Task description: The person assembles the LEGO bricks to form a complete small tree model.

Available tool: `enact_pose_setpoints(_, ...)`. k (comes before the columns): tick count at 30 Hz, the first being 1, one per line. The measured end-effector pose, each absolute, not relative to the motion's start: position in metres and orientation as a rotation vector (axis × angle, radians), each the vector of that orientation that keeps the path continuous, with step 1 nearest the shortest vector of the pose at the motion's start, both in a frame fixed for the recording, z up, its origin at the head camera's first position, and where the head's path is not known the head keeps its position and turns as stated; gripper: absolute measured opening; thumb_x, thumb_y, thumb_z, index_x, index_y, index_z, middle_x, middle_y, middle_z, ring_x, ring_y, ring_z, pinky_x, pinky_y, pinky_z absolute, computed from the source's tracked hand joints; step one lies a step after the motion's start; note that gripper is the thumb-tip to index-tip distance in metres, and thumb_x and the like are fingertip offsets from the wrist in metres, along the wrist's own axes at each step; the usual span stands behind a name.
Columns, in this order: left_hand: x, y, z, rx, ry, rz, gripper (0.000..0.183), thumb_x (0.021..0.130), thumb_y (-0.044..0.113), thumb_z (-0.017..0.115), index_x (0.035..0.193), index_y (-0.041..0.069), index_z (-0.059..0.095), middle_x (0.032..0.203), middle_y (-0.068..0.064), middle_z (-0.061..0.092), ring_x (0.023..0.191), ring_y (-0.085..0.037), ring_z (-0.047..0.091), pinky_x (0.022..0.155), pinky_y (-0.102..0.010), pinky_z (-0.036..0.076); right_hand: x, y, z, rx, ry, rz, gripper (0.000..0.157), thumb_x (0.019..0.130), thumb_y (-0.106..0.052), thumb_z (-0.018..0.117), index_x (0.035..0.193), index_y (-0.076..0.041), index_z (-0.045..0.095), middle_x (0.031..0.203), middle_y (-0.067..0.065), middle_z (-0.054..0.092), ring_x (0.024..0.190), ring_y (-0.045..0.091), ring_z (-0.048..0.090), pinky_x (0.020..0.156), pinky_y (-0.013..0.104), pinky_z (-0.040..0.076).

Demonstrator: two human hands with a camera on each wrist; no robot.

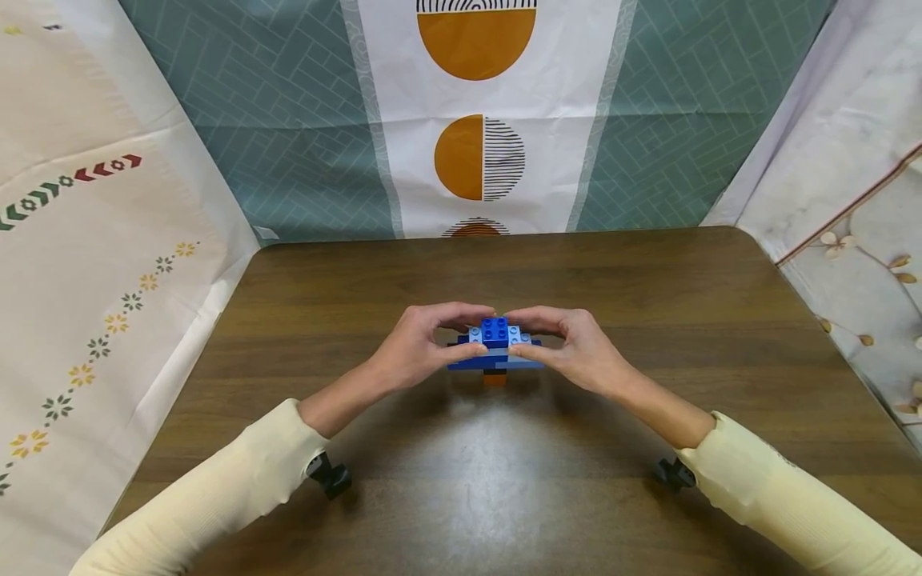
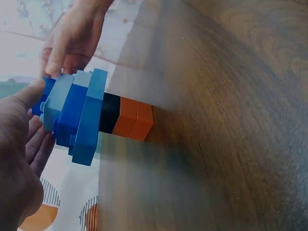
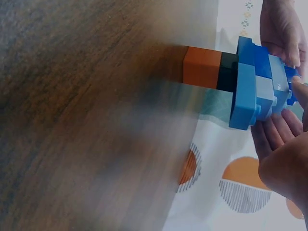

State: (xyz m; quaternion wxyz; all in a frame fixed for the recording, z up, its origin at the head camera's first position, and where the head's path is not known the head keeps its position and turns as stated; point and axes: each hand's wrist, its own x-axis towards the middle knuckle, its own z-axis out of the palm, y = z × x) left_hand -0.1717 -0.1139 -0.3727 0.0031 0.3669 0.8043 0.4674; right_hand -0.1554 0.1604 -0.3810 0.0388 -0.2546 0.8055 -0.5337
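Note:
A tower of toy building bricks stands upright on the table. Its narrow foot is made of orange bricks (image 2: 136,118) under a black brick (image 2: 109,113). Wider light and dark blue layers (image 3: 245,86) sit above and step inward toward a dark blue brick (image 1: 495,330) at the top. My left hand (image 1: 414,346) grips the upper layers from the left, thumb on the near side and fingers on the far side. From the right, my right hand (image 1: 587,348) holds the same layers in a similar way. The fingertips behind the bricks are partly hidden.
The brown wooden table (image 1: 497,472) reaches back to a patterned hanging cloth (image 1: 288,120). Pale patterned cloths hang at the left (image 1: 108,264) and right (image 1: 835,264). A dark wrist-worn device (image 1: 331,476) shows below the left sleeve, and another (image 1: 675,474) below the right.

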Motion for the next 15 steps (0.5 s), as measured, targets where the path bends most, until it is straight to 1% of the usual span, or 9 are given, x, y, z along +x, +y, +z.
enact_pose_setpoints(2,-0.172,-0.115,-0.374,1.154,2.534,1.471,0.049,0.095,0.018,0.084,0.140,0.009,0.068,0.135,-0.005,0.072,0.115,-0.015,0.071,0.101,-0.037,0.057,-0.155,0.160,-0.379,-0.805,2.484,-1.660,0.042,0.096,-0.014,0.082,0.136,-0.009,0.072,0.132,0.004,0.073,0.121,0.022,0.071,0.101,0.045,0.057)
enact_pose_setpoints(4,-0.172,-0.115,-0.375,1.144,2.555,1.482,0.046,0.096,0.018,0.083,0.139,0.009,0.068,0.135,-0.006,0.072,0.116,-0.015,0.071,0.102,-0.037,0.057,-0.154,0.160,-0.377,-0.820,2.495,-1.690,0.040,0.096,-0.013,0.082,0.135,-0.011,0.073,0.132,0.002,0.074,0.122,0.021,0.070,0.102,0.046,0.056)
enact_pose_setpoints(8,-0.171,-0.114,-0.377,1.126,2.575,1.531,0.034,0.098,0.016,0.081,0.130,0.009,0.073,0.125,-0.002,0.076,0.112,-0.013,0.072,0.099,-0.035,0.058,-0.154,0.155,-0.373,-0.872,2.500,-1.728,0.035,0.095,-0.011,0.082,0.130,-0.012,0.077,0.125,0.000,0.077,0.118,0.018,0.072,0.100,0.044,0.057)
enact_pose_setpoints(11,-0.170,-0.113,-0.379,1.125,2.564,1.572,0.028,0.097,0.014,0.081,0.124,0.009,0.075,0.118,0.000,0.077,0.106,-0.012,0.073,0.096,-0.033,0.059,-0.155,0.151,-0.373,-0.935,2.529,-1.717,0.031,0.094,-0.009,0.083,0.125,-0.011,0.080,0.118,-0.001,0.079,0.112,0.015,0.074,0.097,0.037,0.059)
enact_pose_setpoints(13,-0.170,-0.112,-0.380,1.130,2.553,1.597,0.027,0.097,0.013,0.081,0.123,0.008,0.076,0.116,0.000,0.078,0.103,-0.012,0.074,0.094,-0.033,0.060,-0.155,0.150,-0.373,-0.958,2.544,-1.710,0.029,0.093,-0.008,0.083,0.122,-0.011,0.081,0.115,-0.002,0.079,0.109,0.013,0.075,0.096,0.037,0.060)
enact_pose_setpoints(15,-0.169,-0.111,-0.382,1.122,2.557,1.607,0.027,0.097,0.012,0.081,0.122,0.007,0.076,0.115,0.000,0.078,0.103,-0.012,0.074,0.093,-0.032,0.060,-0.155,0.150,-0.373,-0.949,2.546,-1.711,0.029,0.093,-0.007,0.083,0.121,-0.011,0.082,0.114,-0.002,0.080,0.108,0.013,0.075,0.096,0.042,0.060)
